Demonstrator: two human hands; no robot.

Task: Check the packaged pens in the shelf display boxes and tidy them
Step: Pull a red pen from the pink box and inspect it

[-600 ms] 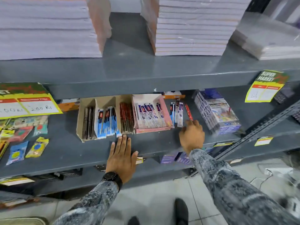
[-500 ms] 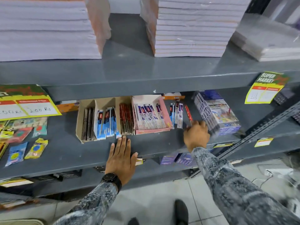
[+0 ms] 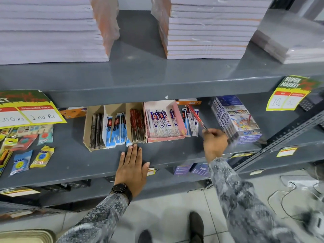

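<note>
On the middle shelf (image 3: 70, 160) stands a brown cardboard display box (image 3: 87, 132) with dark, blue and red pen packs in its compartments. A pink display box (image 3: 180, 118) of white-and-blue packaged pens sits to its right. A few loose pen packs (image 3: 192, 121) lean beside the pink box. My right hand (image 3: 214, 144) pinches the lower end of a red packaged pen (image 3: 195, 115), which slants up and left over the loose packs. My left hand (image 3: 132, 165) lies flat on the shelf, fingers apart, fingertips just below the brown box.
A stack of colour-set boxes (image 3: 235, 120) stands right of my right hand. Small toy packets (image 3: 26, 151) lie at the left. Yellow price cards (image 3: 31, 113) (image 3: 289, 95) hang from the upper shelf, which holds paper stacks (image 3: 205, 28). A slanted metal rail (image 3: 280, 137) runs at the right.
My right hand has shifted right and closed on the red packaged pen, lifting it clear of the loose packs. My left hand stays flat on the shelf.
</note>
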